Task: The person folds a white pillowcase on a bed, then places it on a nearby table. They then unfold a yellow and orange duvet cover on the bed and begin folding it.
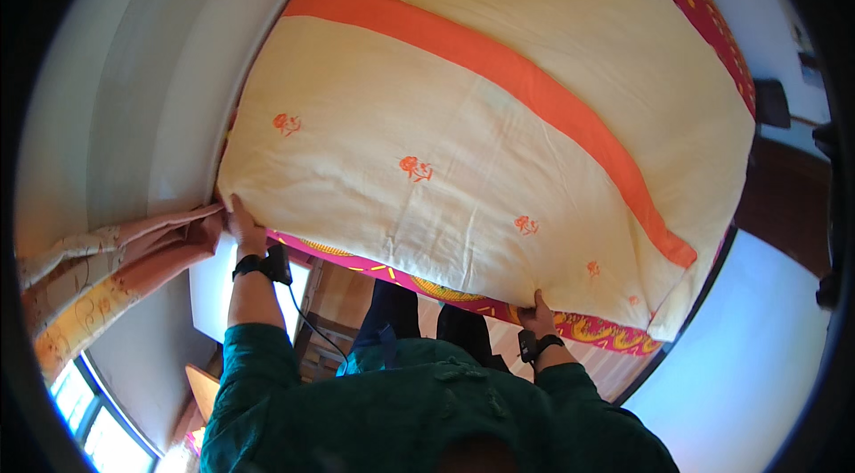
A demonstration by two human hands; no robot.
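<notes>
A cream bed cover [347,112] with small orange embroidered flowers and a broad orange band [494,65] is spread over the bed before me. My left hand [244,227] grips its near left corner beside the wall. Farther right, my right hand [540,318] pinches the near edge, with the thumb on top and the fingers hidden beneath. Below that edge shows a magenta and yellow patterned cloth [461,298]. Low wrinkles run through the cover between my hands.
A peach curtain [127,259] hangs close by my left hand, near a window [100,419]. The striped wall [127,85] borders the bed's left side. A dark wooden piece [788,199] stands at the right. A cable [314,326] runs from my left wrist device.
</notes>
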